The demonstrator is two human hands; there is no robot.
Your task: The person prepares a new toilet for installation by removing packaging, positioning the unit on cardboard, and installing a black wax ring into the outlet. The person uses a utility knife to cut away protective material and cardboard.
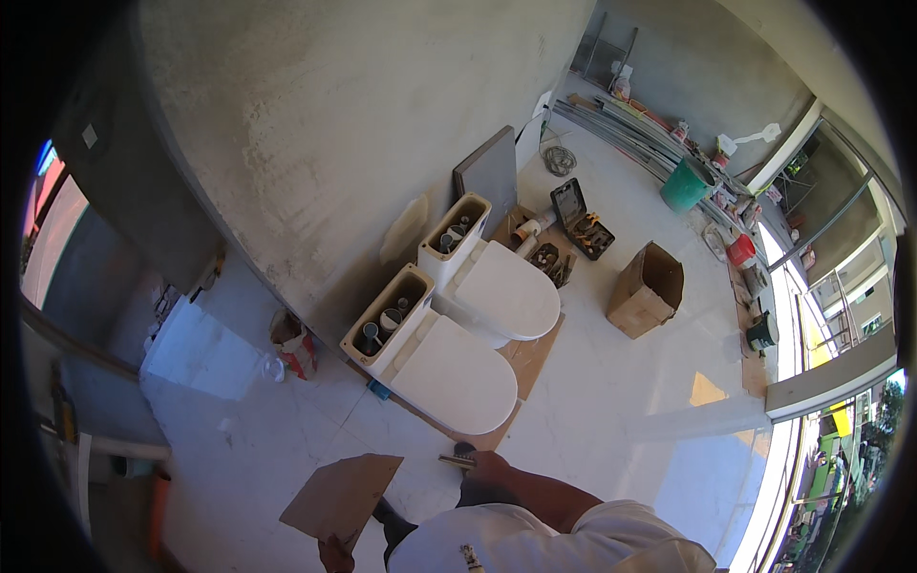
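At the lower edge my left hand [336,554] is closed on the bottom of a flat brown piece of cardboard [342,495], which is tilted up. My right hand [491,468] grips a small, narrow pale object [457,462]; its kind is too small to tell. Just beyond stand two white toilets, the nearer toilet [457,377] and the farther toilet [511,291], lids down. Both cisterns are uncovered, showing the fittings [390,320] inside. Cardboard sheeting [538,358] lies beneath them. Neither hand touches the toilets.
An open black toolbox [585,224] lies past the toilets, near an open cardboard box [647,289]. A dark grey panel [487,170] leans on the wall. Farther back are a green bucket [686,184], long pipes [621,129] and coiled wire [559,160]. A torn bag [292,346] stands left.
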